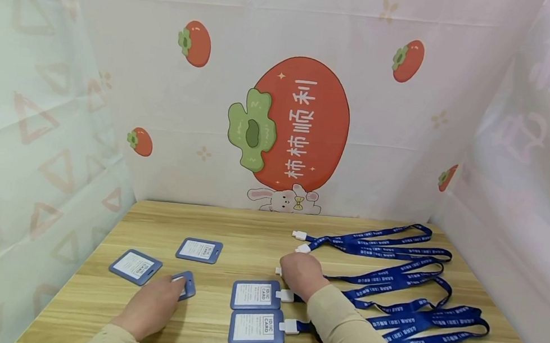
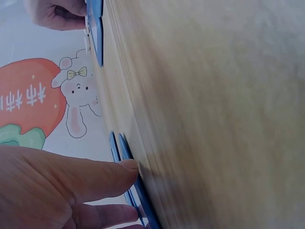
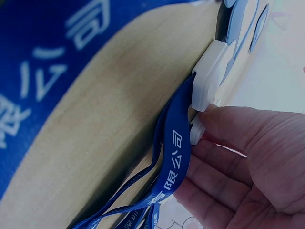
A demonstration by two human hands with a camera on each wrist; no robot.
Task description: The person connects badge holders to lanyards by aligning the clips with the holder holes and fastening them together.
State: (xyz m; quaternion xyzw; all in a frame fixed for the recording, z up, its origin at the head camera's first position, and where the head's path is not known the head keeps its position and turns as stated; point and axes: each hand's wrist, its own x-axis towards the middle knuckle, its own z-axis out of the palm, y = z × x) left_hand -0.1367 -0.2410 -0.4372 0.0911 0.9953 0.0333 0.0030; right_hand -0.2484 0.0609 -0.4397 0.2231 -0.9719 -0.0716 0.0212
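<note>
Beige-sleeved right arm (image 1: pixel 363 340) nearest; right hand (image 1: pixel 301 273), nearly closed, pinches a white plastic clip (image 1: pixel 279 271); left hand (image 1: pixel 154 304), likewise, a rectangular blue-framed card holder (image 1: pixel 190 284), table (image 1: pixel 207 322) left. Overlapping navy fabric lanyards (image 1: pixel 421 320) could snag, tugging the clip away.

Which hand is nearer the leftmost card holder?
Left. The left hand is just right of the leftmost card holder; the right hand is much farther right, at a white clip.

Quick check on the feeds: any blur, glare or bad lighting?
Head: bright, fairly even light, small print on the card holders unreadable; left wrist: tabletop blurry, shadow beside the left hand; right wrist: dimmer, nearest lanyard slightly soft, pale backdrop washed out.
</note>
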